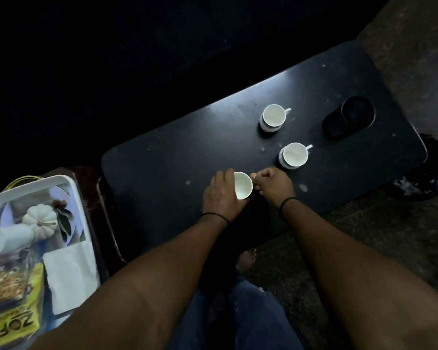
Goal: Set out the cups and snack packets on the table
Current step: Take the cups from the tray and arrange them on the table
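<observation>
Head view, looking down on a dark table point(167, 157) set diagonally in a dim room. Near the table's 6 o'clock edge a white cup point(243, 186) stands between both hands. The left hand point(221, 197) wraps the cup's wall from the 9 o'clock side, fingers curled round it. The right hand point(273, 184) meets the cup at its 3 o'clock side, fingers bent in a pinch on the handle, which is mostly hidden under them. Each wrist carries a thin dark band.

A second white cup point(294, 155) stands upright at 1 o'clock from the held cup, apart from it, handle pointing to 2 o'clock. A third white cup point(273, 117) stands farther off toward 12 o'clock, handle turned the same way. A black holder point(349, 117) lies near the table's 2 o'clock end, well apart from the cups.

At 8 o'clock, off the table, a white tray point(68, 183) with a printed pumpkin picture holds a yellow snack packet point(13, 309) lettered ZOFF and a white napkin point(71, 276) just beside it.
</observation>
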